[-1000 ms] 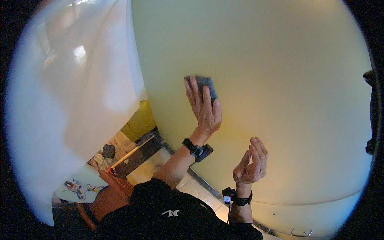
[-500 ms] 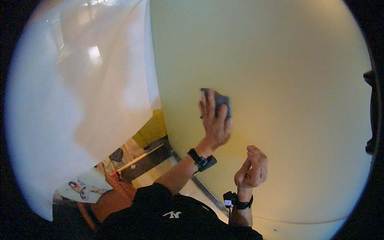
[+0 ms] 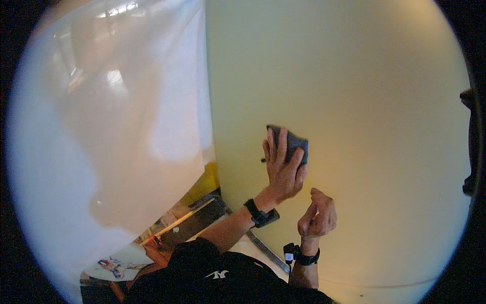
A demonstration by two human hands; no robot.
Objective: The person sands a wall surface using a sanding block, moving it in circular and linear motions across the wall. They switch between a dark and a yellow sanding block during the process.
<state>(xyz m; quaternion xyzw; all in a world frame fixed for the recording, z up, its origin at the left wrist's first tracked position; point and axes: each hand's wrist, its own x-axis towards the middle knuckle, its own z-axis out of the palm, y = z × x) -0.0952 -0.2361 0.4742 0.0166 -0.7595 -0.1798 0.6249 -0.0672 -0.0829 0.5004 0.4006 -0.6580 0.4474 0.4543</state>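
My left hand [image 3: 284, 169] lies with fingers spread over a dark grey pad [image 3: 297, 146], pressing it to a large smooth pale-green wall-like surface [image 3: 354, 101]. The pad looks like an abrasive sheet, partly covered by the fingers. Lower and to the right, my right hand [image 3: 319, 215] is closed, its thumb and fingers curled together, with nothing visible in it. It is in front of the same surface; whether it touches cannot be told. Each wrist wears a black strap with a small device [image 3: 289, 253].
White translucent plastic sheeting [image 3: 126, 126] hangs on the left, ending beside the surface's edge. Below it are a yellow panel [image 3: 205, 181], a wooden stick [image 3: 187, 219] and a white sheet with coloured marks [image 3: 119, 268]. A dark ledge [image 3: 268, 253] runs along the surface's foot.
The view has shifted: the sheeting and the surface's edge appear farther right. My left hand and the pad appear lower and farther right, closer to my right hand, which stays closed.
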